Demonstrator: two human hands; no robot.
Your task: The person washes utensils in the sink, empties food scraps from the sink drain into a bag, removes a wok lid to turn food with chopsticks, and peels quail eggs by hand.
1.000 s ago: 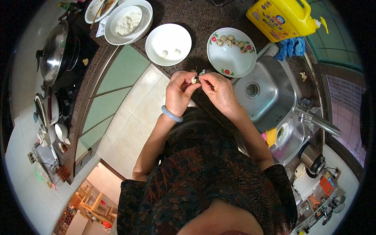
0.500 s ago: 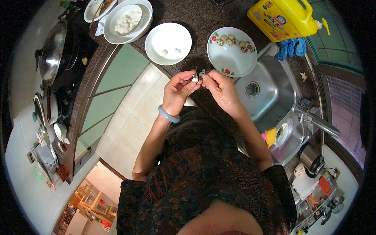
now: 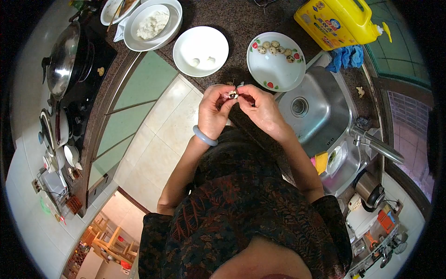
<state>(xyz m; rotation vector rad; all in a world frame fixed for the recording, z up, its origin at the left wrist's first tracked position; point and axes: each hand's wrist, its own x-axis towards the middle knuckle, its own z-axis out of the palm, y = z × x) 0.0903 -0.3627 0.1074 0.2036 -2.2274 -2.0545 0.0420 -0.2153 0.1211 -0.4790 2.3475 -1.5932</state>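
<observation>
My left hand (image 3: 214, 108) is closed on a small speckled quail egg (image 3: 233, 95), whose shell is partly broken and shows white. The fingertips of my right hand (image 3: 261, 110) pinch at the egg's right side. Just beyond my hands, bits of shell (image 3: 240, 84) lie at the counter's edge, mostly hidden. A white bowl (image 3: 200, 42) with two peeled white eggs (image 3: 211, 61) stands ahead on the left. Ahead on the right is a floral-patterned bowl (image 3: 276, 74) holding several speckled eggs (image 3: 275, 43).
To the right are a steel sink (image 3: 320, 109), a faucet (image 3: 378, 145), a blue cloth (image 3: 344, 59) and a yellow jug (image 3: 332, 23). Nested bowls with white food (image 3: 152, 25) stand at the upper left, with a wok (image 3: 65, 63) on the stove beyond.
My right fingers drew slightly away from the egg, then came back against it. The egg has turned in my left fingers, and a dark opening now shows in it.
</observation>
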